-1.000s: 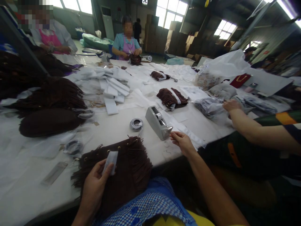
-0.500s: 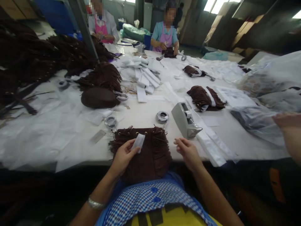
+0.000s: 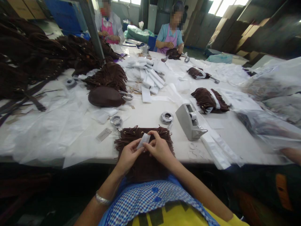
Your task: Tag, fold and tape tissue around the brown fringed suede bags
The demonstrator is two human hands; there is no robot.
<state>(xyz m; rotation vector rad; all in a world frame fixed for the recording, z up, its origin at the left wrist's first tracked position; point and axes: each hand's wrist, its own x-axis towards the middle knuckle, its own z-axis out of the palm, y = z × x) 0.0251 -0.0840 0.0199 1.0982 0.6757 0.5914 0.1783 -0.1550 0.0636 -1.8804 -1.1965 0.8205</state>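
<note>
Between my two hands is a small whitish folded strip [image 3: 143,141], perhaps paper or plastic. My left hand [image 3: 129,154] pinches its lower left end, and my right hand [image 3: 159,147] has its fingers closed at the right side of the strip. Below them a dark brown fringed bag [image 3: 145,166] with metal eyelets along its top lies at the table edge, against my checked apron. Beyond its top edge sit two wrapped coils, a left coil [image 3: 116,121] and a right coil [image 3: 166,117]. A paper tag [image 3: 103,135] lies to the left of the bag.
A grey tape dispenser [image 3: 188,124] stands right of the bag, beside long plastic strips [image 3: 215,147]. Banded fringed bags [image 3: 209,100] lie beyond it. Brown bags [image 3: 30,59] are heaped at left near a metal post [image 3: 92,28]. Two co-workers sit across; another person's hand [image 3: 291,153] shows at right.
My right hand has moved left from beside the bag to the whitish strip, meeting my left hand. The other person's arm at right has dropped lower. The view has shifted slightly.
</note>
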